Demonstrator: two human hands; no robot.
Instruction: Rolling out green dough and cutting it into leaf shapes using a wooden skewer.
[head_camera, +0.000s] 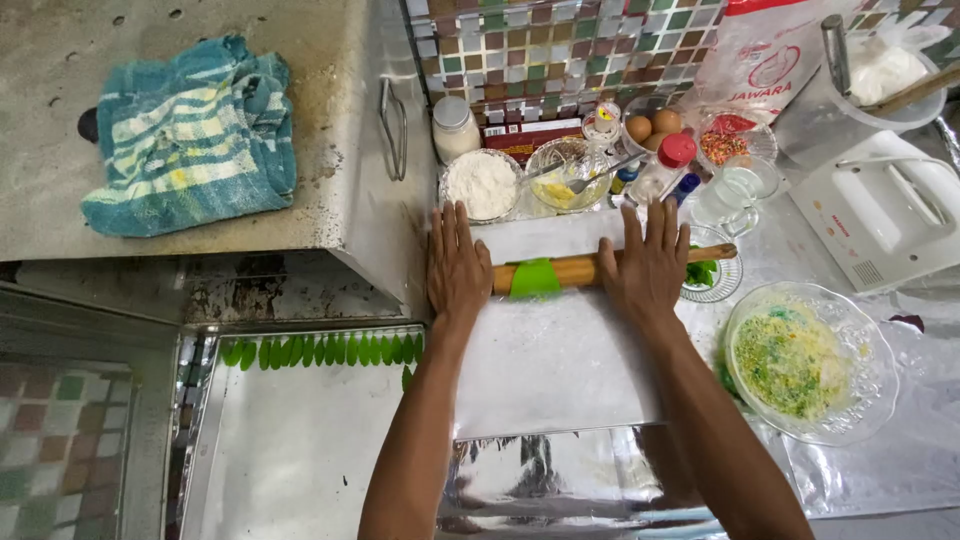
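A wooden rolling pin lies across a white board, with a flat green piece of dough wrapped over its middle. My left hand presses flat, fingers stretched, on the pin's left end. Flat on the pin's right part rests my right hand, fingers spread; the pin's right tip sticks out past it. Neither hand grips anything.
A metal tray at lower left holds a row of green leaf-shaped pieces. A glass bowl of green-yellow crumbs sits right. Behind: flour bowl, glass bowl with a spoon, eggs, cup, hand mixer, teal towel.
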